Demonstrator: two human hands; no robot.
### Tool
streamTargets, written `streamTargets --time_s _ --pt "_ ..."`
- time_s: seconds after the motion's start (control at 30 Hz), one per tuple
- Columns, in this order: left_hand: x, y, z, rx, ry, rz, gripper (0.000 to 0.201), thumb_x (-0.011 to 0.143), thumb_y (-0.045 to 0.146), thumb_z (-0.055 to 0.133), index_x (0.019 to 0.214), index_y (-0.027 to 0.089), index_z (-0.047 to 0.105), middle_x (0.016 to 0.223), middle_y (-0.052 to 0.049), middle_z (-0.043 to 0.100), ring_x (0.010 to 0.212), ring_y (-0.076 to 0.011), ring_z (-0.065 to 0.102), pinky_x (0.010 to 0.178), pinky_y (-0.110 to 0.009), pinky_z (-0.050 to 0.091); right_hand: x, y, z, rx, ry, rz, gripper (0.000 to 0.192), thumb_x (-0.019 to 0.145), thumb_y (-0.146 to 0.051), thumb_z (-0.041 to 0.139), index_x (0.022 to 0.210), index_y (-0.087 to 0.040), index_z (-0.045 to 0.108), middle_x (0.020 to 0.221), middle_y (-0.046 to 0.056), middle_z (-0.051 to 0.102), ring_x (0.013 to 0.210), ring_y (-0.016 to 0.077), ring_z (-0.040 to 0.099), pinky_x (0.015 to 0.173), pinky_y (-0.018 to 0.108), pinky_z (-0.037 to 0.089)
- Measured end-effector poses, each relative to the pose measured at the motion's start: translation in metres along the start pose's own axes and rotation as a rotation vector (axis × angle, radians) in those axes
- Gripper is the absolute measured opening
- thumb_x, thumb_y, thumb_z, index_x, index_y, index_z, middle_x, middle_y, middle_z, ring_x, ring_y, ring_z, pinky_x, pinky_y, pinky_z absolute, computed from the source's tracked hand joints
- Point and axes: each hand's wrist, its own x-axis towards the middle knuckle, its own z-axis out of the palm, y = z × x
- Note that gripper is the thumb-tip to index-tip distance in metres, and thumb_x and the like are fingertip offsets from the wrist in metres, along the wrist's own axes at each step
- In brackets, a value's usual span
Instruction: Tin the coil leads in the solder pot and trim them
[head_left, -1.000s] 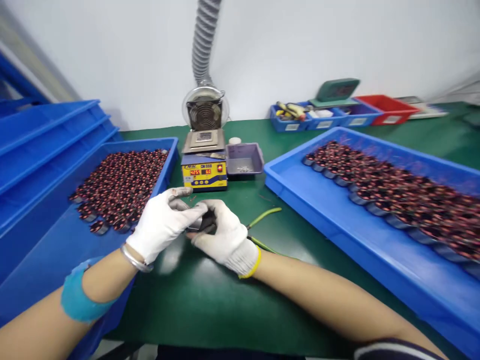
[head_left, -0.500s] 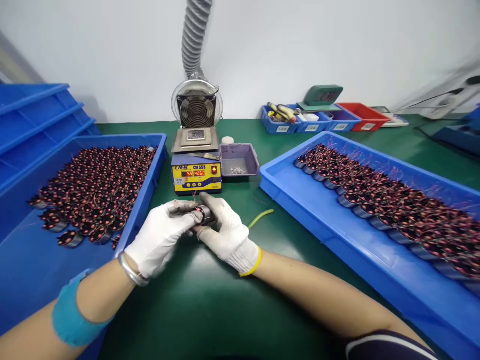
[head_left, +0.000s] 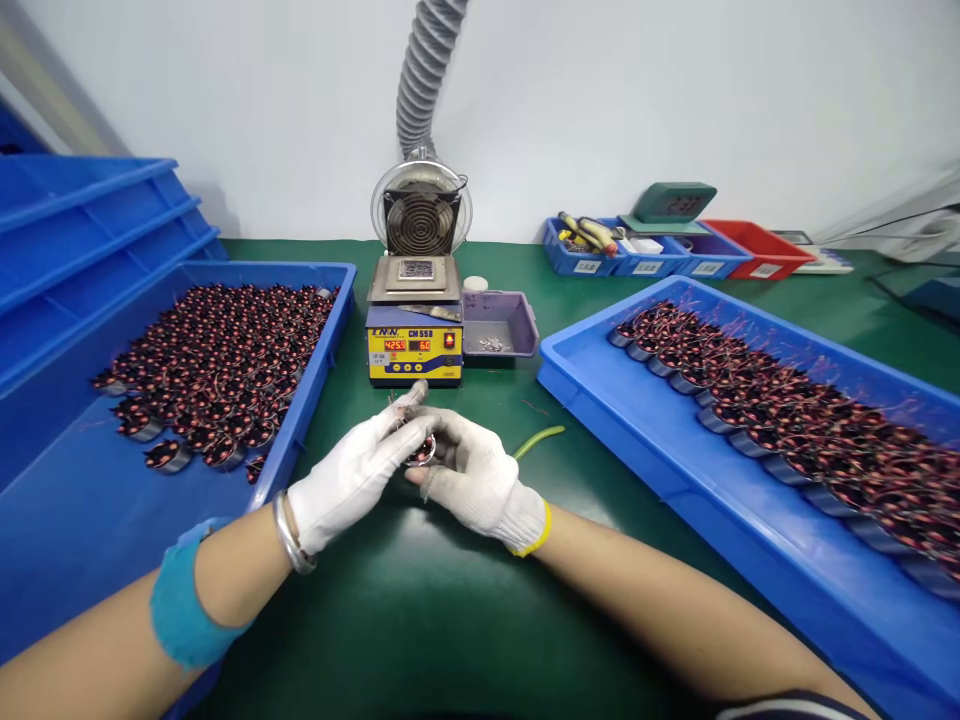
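Note:
Between my gloved hands is a small motor stator [head_left: 421, 452], a round metal ring with dark and copper-coloured windings inside. My left hand [head_left: 367, 462] grips it from the left, thumb and fingers closed round its upper side. On the other side, my right hand [head_left: 472, 467] has its fingers wrapped about the ring, partly hiding it. Thin wires stick up near the left fingertips. Just beyond the hands stands a yellow-and-blue solder pot [head_left: 415, 350] with lit red digits and a small molten-metal well on top.
A blue tray [head_left: 341, 330] on the left holds many similar stators. Another blue tray [head_left: 600, 400] on the right holds rows of them with red wires upward. A purple bin [head_left: 525, 325] with metal bits sits beside the pot. A green strip [head_left: 538, 438] lies right of my hands.
The stator has been turned in my hands, so its open face with the windings now shows more toward me. The whole view has shifted slightly, and the trays look unchanged.

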Motion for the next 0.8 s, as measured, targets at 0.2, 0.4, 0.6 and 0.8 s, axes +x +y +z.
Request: streamTargets --time_s 0.2,0.4,0.6,0.8 --pt "-0.001 0.002 -0.001 0.091 0.039 0.093 0.061 0.086 0.047 0.050 0.139 0.018 0.039 0.147 -0.003 0.036 0.136 -0.0183 0.029 0.114 -0.031 0.023 -0.003 -0.004 0.000 -0.057 0.018 -0.034 0.043 0.067 -0.014 0.065 0.108 -0.018 0.057 0.101 0.005 0.062 0.088 0.0165 0.061 0.080 0.031 0.051" --pt "-0.004 0.010 -0.003 0.169 0.010 0.179 0.053 0.090 0.039 0.045 0.138 0.020 0.040 0.145 0.001 0.038 0.137 -0.0157 0.027 0.113 -0.028 0.024 -0.008 -0.003 0.006 -0.093 0.039 -0.009 0.040 0.065 -0.017 0.067 0.104 -0.019 0.059 0.104 0.005 0.061 0.094 0.0195 0.060 0.079 0.031 0.052" --pt "-0.006 0.013 0.003 0.018 0.060 0.144 0.041 0.089 0.038 0.047 0.124 0.020 0.057 0.133 -0.001 0.055 0.125 -0.0178 0.048 0.107 -0.029 0.037 -0.010 -0.003 0.011 0.199 0.002 0.132 0.046 0.062 -0.018 0.070 0.106 -0.018 0.057 0.097 0.004 0.062 0.081 0.0159 0.062 0.068 0.028 0.053" --pt "0.003 0.019 -0.010 -0.230 0.291 0.218 0.037 0.089 0.047 0.045 0.105 0.022 0.066 0.123 -0.004 0.063 0.110 -0.0231 0.060 0.095 -0.037 0.047 -0.015 -0.003 0.016 0.250 -0.038 0.291 0.052 0.058 -0.019 0.073 0.106 -0.017 0.056 0.093 0.004 0.063 0.076 0.0150 0.061 0.061 0.026 0.052"
